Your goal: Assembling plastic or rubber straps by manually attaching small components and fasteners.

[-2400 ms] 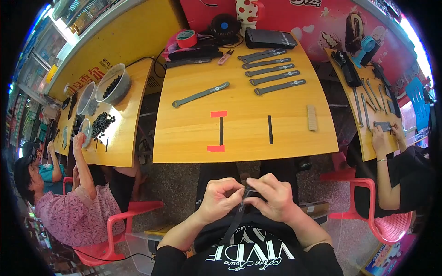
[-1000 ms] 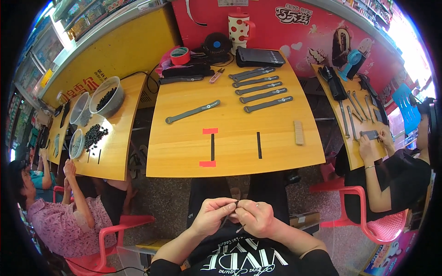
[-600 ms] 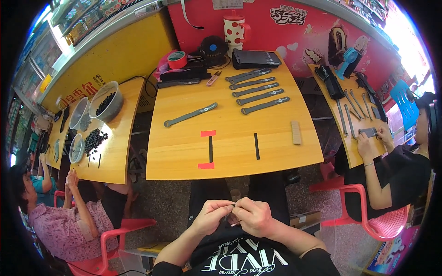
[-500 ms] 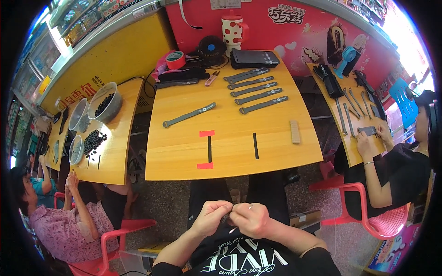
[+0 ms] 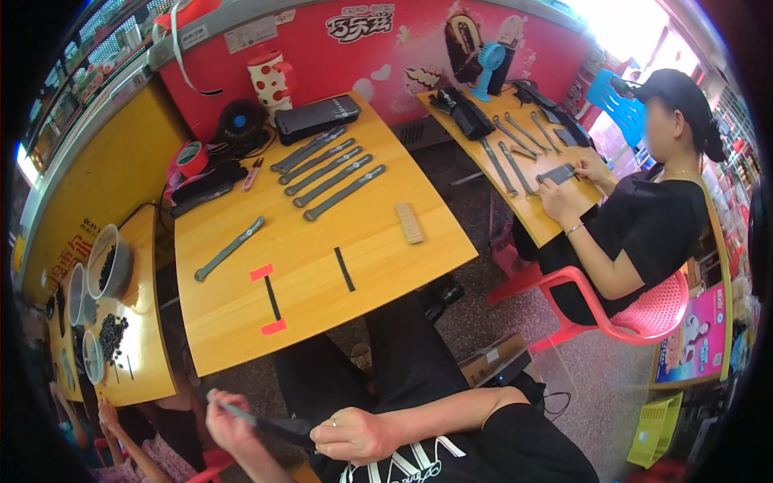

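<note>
One dark strap [image 5: 282, 429], at seven o'clock in view, grasped by both the left hand [image 5: 228, 423] and the right hand [image 5: 354, 435]; one grey strap [image 5: 230, 250], at nine o'clock, lying slantwise on the wooden surface [image 5: 386, 258].

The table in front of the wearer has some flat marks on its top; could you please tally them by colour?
Red marks: 2
Black marks: 2
Total: 4
</note>
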A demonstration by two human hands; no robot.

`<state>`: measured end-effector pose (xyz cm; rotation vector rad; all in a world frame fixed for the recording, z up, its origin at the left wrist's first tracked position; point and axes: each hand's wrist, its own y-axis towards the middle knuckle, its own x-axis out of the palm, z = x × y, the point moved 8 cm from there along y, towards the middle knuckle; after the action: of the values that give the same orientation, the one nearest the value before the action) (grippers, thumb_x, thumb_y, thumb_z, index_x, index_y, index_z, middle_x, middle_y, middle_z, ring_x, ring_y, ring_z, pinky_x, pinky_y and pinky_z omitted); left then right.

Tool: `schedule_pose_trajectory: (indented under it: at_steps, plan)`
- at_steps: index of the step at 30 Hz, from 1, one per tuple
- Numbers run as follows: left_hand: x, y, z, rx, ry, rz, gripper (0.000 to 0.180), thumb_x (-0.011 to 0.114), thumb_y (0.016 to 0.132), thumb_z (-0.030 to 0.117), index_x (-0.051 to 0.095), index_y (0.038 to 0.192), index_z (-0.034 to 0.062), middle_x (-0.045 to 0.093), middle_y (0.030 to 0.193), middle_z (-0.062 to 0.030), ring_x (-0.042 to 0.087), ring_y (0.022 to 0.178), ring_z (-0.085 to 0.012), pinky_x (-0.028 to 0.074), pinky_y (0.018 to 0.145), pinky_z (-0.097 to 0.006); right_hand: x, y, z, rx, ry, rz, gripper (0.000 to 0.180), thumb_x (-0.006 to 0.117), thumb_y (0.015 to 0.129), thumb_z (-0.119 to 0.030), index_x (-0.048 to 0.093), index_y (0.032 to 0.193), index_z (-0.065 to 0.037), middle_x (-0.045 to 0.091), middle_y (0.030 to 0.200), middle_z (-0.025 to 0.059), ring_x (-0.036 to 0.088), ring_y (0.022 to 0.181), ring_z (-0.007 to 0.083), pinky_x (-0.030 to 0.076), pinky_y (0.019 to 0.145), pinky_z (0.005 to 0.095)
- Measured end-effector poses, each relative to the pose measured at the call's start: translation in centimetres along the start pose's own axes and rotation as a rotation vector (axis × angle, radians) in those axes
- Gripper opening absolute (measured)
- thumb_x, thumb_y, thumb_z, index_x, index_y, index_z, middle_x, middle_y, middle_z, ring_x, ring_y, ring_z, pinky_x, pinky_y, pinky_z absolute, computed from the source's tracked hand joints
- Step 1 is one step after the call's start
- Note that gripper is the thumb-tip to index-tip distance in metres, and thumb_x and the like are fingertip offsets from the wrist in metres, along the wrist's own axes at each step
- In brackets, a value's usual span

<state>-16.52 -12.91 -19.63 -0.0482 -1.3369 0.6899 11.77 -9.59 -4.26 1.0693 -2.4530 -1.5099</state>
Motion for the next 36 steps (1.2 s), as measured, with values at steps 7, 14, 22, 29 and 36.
schedule_pose_trajectory:
  at_steps: [7, 14, 22, 29, 36]
  plan:
    - [-11.2, -0.8, 27.3, 0.498, -0.098, -0.039, 0.014, 0.051, 0.098, 0.008, 0.054, 0.104, -0.0041, 0.058, 0.086, -0.0101, 0.058, 0.078, -0.0214, 0.053, 0.073, -0.034, -6.7, 1.0, 0.5, 0.275, 0.228, 0.248, 0.017, 0.071, 0.075, 0.008, 0.059, 0.085, 0.002, 0.061, 0.081, 0.013, 0.06, 0.064, 0.0235, 0.045, 0.051, 0.0299]
    - [8.1, -8.0, 13.7, 0.655, 0.769, -0.101, 0.032, 0.054, 0.096, 0.028, 0.054, 0.11, -0.0007, 0.057, 0.082, -0.0038, 0.041, 0.05, -0.006, 0.037, 0.045, -0.02, -8.8, 1.3, 2.3, 0.526, 0.174, 0.018, 0.019, 0.07, 0.077, 0.007, 0.053, 0.08, -0.002, 0.053, 0.075, 0.0101, 0.057, 0.065, 0.0267, 0.043, 0.053, 0.034]
    - [16.7, -9.0, -10.4, -0.046, 1.612, -0.942, 0.029, 0.082, 0.069, 0.017, 0.071, 0.089, -0.0007, 0.067, 0.079, -0.0039, 0.05, 0.051, -0.0063, 0.033, 0.047, -0.022, -6.5, 4.6, 2.6, 0.405, 0.223, 0.001, 0.014, 0.067, 0.078, 0.007, 0.056, 0.084, 0.0, 0.055, 0.077, 0.0123, 0.059, 0.064, 0.0308, 0.045, 0.053, 0.0359]
    - [13.5, -8.1, -6.1, -0.032, 1.89, -0.771, 0.004, 0.066, 0.079, -0.001, 0.068, 0.082, -0.0003, 0.068, 0.069, -0.0091, 0.064, 0.06, -0.0134, 0.049, 0.056, -0.026, -10.5, 3.2, 4.3, 0.596, 0.094, 0.296, 0.019, 0.07, 0.075, 0.014, 0.062, 0.087, 0.0, 0.064, 0.076, 0.0081, 0.06, 0.064, 0.0132, 0.044, 0.054, 0.0252]
    - [18.2, -1.4, -0.5, 0.035, 1.789, -0.426, 0.008, 0.063, 0.087, 0.006, 0.066, 0.08, 0.0031, 0.065, 0.066, -0.0027, 0.052, 0.046, -0.0052, 0.039, 0.043, -0.02, -11.9, 6.4, 8.9, 0.652, -0.187, 0.297, 0.011, 0.066, 0.077, 0.012, 0.066, 0.084, 0.003, 0.055, 0.067, 0.002, 0.05, 0.062, 0.0071, 0.038, 0.056, 0.0216]
